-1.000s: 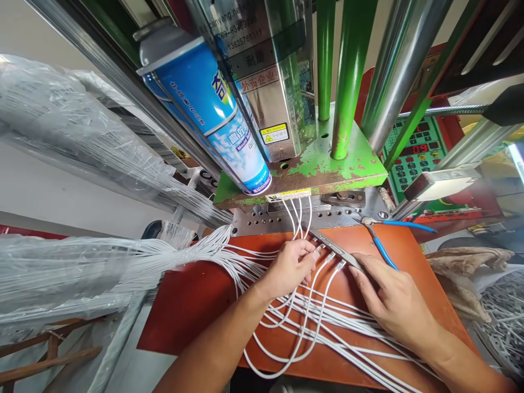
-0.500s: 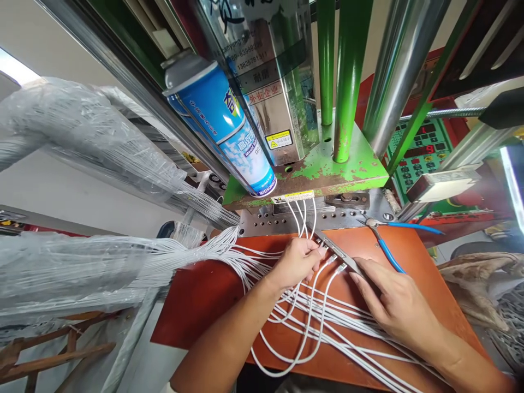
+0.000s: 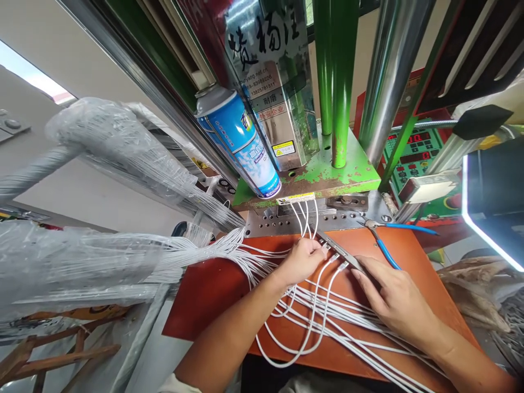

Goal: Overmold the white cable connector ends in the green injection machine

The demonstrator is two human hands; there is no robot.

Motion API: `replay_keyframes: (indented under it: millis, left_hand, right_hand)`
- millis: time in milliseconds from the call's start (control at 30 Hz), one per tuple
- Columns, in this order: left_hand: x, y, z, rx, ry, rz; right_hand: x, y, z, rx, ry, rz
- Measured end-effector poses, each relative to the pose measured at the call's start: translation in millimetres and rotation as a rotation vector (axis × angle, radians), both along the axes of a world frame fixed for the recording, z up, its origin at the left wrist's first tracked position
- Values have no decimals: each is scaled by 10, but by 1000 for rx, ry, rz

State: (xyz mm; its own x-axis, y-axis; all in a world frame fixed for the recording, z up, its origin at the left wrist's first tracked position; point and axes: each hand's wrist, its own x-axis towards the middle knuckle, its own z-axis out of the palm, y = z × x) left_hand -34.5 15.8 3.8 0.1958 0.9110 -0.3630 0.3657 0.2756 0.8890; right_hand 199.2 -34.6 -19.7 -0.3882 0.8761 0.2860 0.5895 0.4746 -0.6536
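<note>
The left grip (image 3: 305, 259) pinches a small pale plug (image 3: 326, 248) on a white cable between thumb and fingertips, apparently to keep it aligned with the edge of a narrow, flat grey metal bar (image 3: 339, 249). The fingers cover much of the plug, so how deep it sits cannot be told. The right grip (image 3: 395, 286) clasps the bar's near end, probably to steady it against the left. The bar slants between the two, its far end just beyond the left fingertips, its plug edge turned toward the left side, likely for easy reach. Two silvery plugs (image 3: 345, 266) sit along that edge between the grips, their cables looping down over the orange-brown surface (image 3: 196, 305).

Farther out, loose white cables (image 3: 352, 314) spread under the wrists, and a plastic-wrapped cable bundle (image 3: 102, 256) lies at the left, perhaps to keep ends handy. Blue-handled metal pliers (image 3: 385, 250) rest beyond the right grip, seemingly within reach. Behind, a few white cables come from beneath a chipped green metal plate (image 3: 347, 174), where a blue-and-white spray can (image 3: 245, 147) stands.
</note>
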Motion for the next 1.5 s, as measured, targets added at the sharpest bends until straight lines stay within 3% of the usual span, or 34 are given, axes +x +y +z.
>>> replay_keyframes:
  millis: [233,467,900,1233,1400,1500]
  left_hand:
    - [92,-12,26,-55,-53,42]
    - [-60,-61,97,-215,-244,-21]
    - [-125,55,-8,-163,-17,8]
    - [5,34,32,69,209,1]
    - [-20,-53,284,178,334,-73]
    - [8,-277,419,434,617,-95]
  right_hand:
    - [27,17,31,-8,28,46]
    - [-4,3,14,36,42,-92]
    - [-9,-12,47,61,14,36]
    - [121,48,56,-13,55,150]
    - [76,14,-46,20,28,67]
    - [34,-6,-78,66,1,11]
